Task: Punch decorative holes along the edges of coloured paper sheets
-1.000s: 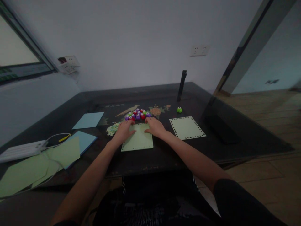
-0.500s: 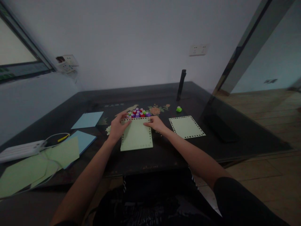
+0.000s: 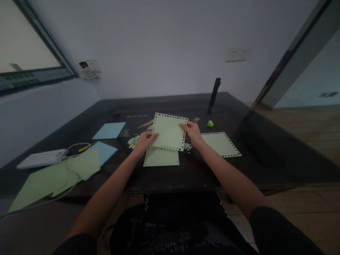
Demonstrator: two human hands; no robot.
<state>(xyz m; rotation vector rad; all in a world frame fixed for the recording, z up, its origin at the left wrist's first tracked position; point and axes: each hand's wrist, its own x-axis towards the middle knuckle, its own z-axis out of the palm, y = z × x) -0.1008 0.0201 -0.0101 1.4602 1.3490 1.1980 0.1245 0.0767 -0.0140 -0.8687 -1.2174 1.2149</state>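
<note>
Between my two hands is a pale green sheet of paper [image 3: 170, 131] with small holes punched along its edges, held up off the table and slightly tilted. My left hand [image 3: 145, 140] pinches its lower left edge, thumb on top. At the upper right edge, my right hand [image 3: 193, 131] grips it between thumb and fingers. Underneath, a second punched pale green sheet [image 3: 162, 158] lies on the table, partly covered. The raised sheet hides most of the small coloured punches behind it; only a bit of purple [image 3: 150, 128] shows.
Another punched sheet [image 3: 221, 144] lies at right, near a green craft punch [image 3: 210, 123] and an upright black object [image 3: 214, 95]. Left are a blue sheet [image 3: 110, 130], more green paper [image 3: 47, 179], a white power strip-like box [image 3: 42, 158] and its cable. A dark flat object [image 3: 261, 148] lies far right.
Both hands have lifted the top punched sheet off the one below and shifted it right and up. It now covers most of the coloured punches. The camera view has turned slightly left.
</note>
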